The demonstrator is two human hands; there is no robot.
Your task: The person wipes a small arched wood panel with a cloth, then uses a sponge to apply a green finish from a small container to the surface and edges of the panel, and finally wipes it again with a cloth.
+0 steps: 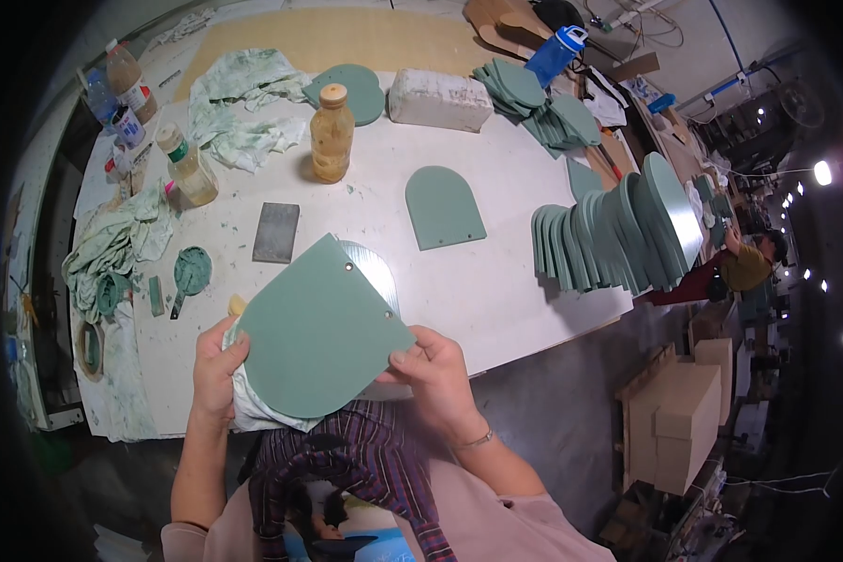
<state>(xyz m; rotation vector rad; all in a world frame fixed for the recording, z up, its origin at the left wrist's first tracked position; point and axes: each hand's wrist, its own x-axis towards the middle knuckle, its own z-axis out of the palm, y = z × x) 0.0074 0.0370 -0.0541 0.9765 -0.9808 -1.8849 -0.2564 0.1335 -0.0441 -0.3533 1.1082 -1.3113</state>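
Green arched panel (318,328), rounded end toward person, hands (217,370) gripping.

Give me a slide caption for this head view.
Both hands hold a green arch-shaped panel above a white worktable.

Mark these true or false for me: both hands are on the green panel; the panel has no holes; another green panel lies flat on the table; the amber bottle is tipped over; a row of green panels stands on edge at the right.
1. Both hands hold the green panel. True: the left hand grips its left edge along with a white cloth, the right hand its right edge.
2. The held panel has no holes. False: two small holes show near its upper right edge.
3. Another panel lies flat on the table. True: the flat panel lies alone.
4. The amber bottle is tipped over. False: it stands upright.
5. A row of panels stands on edge at the right. True.
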